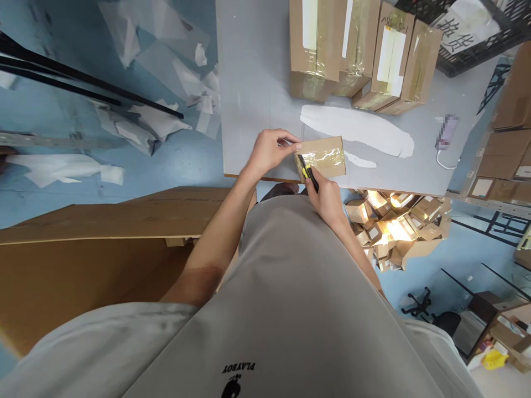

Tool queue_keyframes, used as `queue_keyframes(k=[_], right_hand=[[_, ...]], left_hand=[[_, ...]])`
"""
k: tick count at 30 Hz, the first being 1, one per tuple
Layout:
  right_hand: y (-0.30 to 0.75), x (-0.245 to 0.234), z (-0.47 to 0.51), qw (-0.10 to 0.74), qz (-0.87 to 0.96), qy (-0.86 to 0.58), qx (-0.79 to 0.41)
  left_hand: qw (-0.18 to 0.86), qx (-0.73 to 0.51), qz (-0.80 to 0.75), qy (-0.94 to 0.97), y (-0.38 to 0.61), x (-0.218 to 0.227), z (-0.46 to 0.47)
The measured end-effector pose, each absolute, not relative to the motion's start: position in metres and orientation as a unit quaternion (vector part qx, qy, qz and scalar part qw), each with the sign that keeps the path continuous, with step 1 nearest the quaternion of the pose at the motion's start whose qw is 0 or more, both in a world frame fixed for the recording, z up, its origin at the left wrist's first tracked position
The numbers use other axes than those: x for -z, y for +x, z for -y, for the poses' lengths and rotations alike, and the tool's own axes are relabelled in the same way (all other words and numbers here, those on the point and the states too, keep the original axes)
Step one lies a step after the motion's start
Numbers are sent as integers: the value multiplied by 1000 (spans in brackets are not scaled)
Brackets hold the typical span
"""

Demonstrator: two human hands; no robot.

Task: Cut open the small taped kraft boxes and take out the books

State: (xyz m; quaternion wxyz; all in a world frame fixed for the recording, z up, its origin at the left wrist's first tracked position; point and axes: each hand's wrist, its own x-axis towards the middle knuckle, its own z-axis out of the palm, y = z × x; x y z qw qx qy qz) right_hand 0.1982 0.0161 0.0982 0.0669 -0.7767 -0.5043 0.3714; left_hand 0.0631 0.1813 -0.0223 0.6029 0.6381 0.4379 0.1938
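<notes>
A small cardboard box (326, 149) with shiny clear tape across it lies at the table's near edge. My left hand (271, 149) pinches its upper left corner between thumb and fingers. Wrapped in the fingers of my right hand (326, 196) is a black and yellow utility knife (307, 172), its front end against the taped left side of the box. Whether the blade has gone into the tape I cannot tell. Just beyond the box are a long white paper strip (357, 128) and a smaller white scrap (360, 160).
Several taped cartons (315, 50) stand at the back of the grey table (253, 83), beside a black crate (452, 61). A big open carton (103, 221) is at my left. Small boxes (398, 229) are heaped below the table on the right. Paper scraps (166, 61) litter the blue floor.
</notes>
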Motion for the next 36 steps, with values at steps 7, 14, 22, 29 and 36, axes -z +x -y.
queue_keyframes(k=[7, 14, 22, 29, 36], right_hand=[[195, -98, -18, 70, 501, -777, -374], [187, -99, -22, 11, 497, -787, -365], [184, -97, -22, 0, 502, -786, -360], [181, -110, -28, -27, 500, -785, -365], [173, -122, -43, -75, 507, -778, -363]], left_hand=[[595, -187, -439, 647, 64, 19, -181], [589, -184, -443, 651, 62, 19, -180], [584, -193, -446, 651, 63, 24, -178], [586, -200, -441, 650, 62, 30, -177], [579, -197, -459, 645, 62, 27, -174]])
